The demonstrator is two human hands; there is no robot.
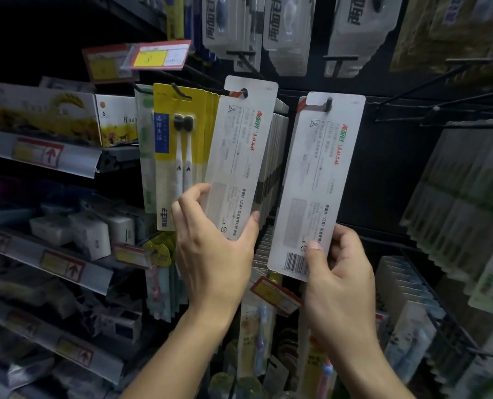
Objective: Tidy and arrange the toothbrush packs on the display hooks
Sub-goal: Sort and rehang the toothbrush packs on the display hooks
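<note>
Two white toothbrush packs face me with their printed backs. My left hand grips the bottom of the left pack, whose hole sits on a black hook in front of a row of like packs. My right hand pinches the lower edge of the right pack, thumb near its barcode; its top hole is over the tip of another hook. Yellow toothbrush packs hang just left of my left hand.
Shelves with boxes and price strips run down the left. More packs hang above and at the right. Bare black hooks stick out at the upper right. Children's toothbrush packs hang below my hands.
</note>
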